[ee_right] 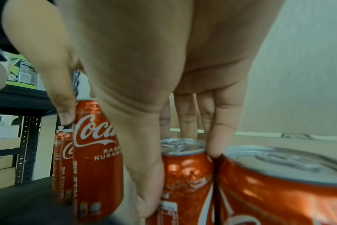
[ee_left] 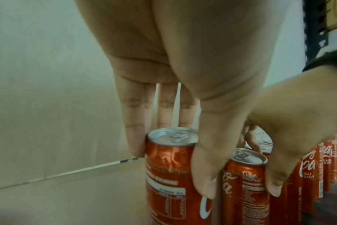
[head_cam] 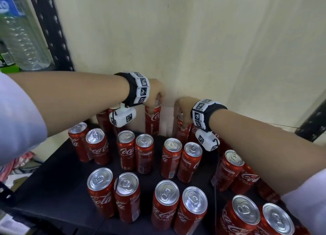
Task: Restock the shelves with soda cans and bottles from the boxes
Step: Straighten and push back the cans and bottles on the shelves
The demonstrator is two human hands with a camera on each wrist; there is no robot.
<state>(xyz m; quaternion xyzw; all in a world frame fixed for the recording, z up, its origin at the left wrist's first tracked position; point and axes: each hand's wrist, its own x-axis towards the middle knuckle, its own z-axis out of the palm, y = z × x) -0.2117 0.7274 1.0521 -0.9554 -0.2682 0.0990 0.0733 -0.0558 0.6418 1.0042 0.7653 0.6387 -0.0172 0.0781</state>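
Several red Coca-Cola cans stand in paired rows on a black shelf. At the back, close to the wall, my left hand grips the top of one upright can. Its thumb lies on the can's near side, with the fingers behind it. Just to the right, my right hand grips another can from above. That can sits between the thumb and the fingers. Both cans appear to rest on the shelf.
A cream wall runs right behind the back row. Black perforated uprights frame the shelf. Clear water bottles stand on the neighbouring shelf at the upper left. A close can stands beside my right hand.
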